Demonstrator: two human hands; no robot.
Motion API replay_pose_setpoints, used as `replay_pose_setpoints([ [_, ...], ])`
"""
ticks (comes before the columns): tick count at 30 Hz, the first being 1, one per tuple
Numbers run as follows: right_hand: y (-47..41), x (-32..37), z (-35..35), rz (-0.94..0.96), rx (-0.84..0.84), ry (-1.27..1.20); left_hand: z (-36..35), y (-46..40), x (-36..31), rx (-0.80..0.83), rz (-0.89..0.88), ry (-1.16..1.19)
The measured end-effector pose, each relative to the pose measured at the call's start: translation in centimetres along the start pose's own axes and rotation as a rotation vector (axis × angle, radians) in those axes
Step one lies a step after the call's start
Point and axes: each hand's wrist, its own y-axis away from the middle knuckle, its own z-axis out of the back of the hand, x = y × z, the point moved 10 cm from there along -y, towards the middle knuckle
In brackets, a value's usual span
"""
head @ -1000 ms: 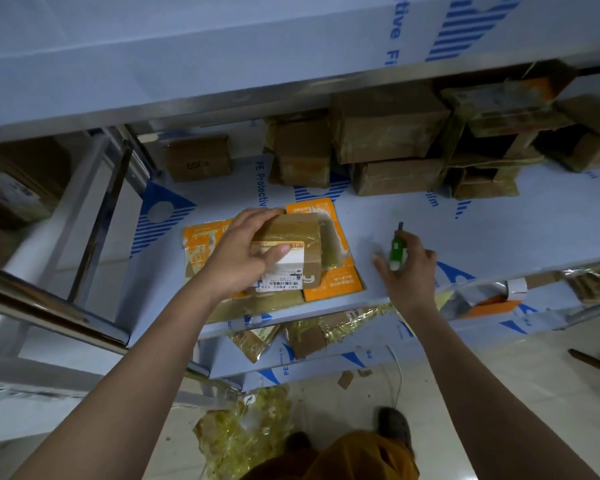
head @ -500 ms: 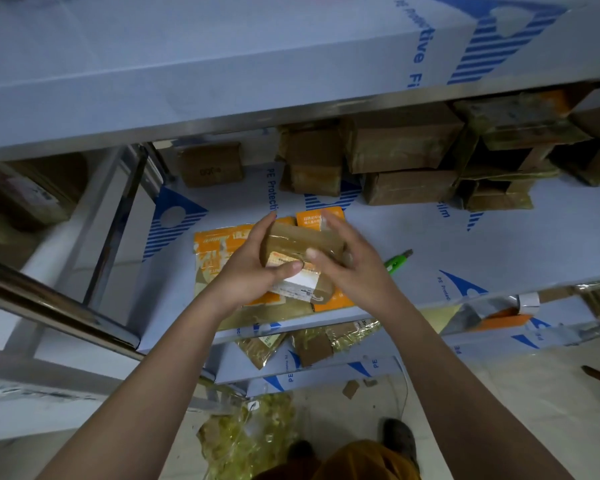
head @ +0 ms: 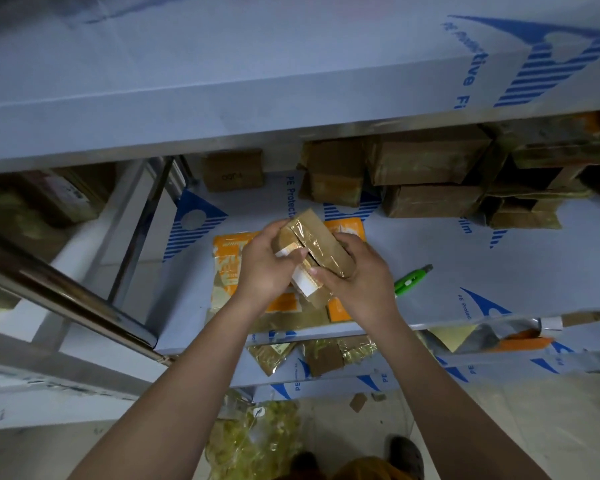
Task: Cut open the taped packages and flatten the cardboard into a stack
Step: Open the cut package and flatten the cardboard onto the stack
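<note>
A small brown cardboard package (head: pixel 317 242), wrapped in shiny clear tape with a white label at its near end, is lifted and tilted above the shelf. My left hand (head: pixel 265 268) grips its left side, thumb across the label edge. My right hand (head: pixel 357 275) grips its right side and near end. Under it lies a stack of flattened orange and brown cardboard (head: pixel 227 268) on the white shelf (head: pixel 499 271). A green utility knife (head: pixel 411 280) lies on the shelf just right of my right hand, untouched.
Several taped brown boxes (head: pixel 426 161) are piled at the back of the shelf, and one small box (head: pixel 234 169) sits back left. A metal rail (head: pixel 66 292) runs at the left. Torn tape and scraps (head: pixel 253 441) lie on the floor and lower shelf.
My right hand put the green knife down on the shelf and moved left to the package. Both hands then lifted and turned the package off the flattened stack.
</note>
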Motion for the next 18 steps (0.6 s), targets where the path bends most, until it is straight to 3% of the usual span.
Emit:
replay_pose_setpoints([
  [6,0.7,1.3,0.5,0.13,-0.044,0.113,-0.2,0.0,-0.7,0.002,-0.064,-0.081],
  [11,0.0,1.1,-0.6,0.13,0.087,0.268,0.0,-0.1,-0.3,0.002,-0.049,-0.065],
  [18,-0.4,0.6,0.2,0.101,0.179,0.1,-0.3,0.0,-0.5,0.021,-0.054,-0.037],
])
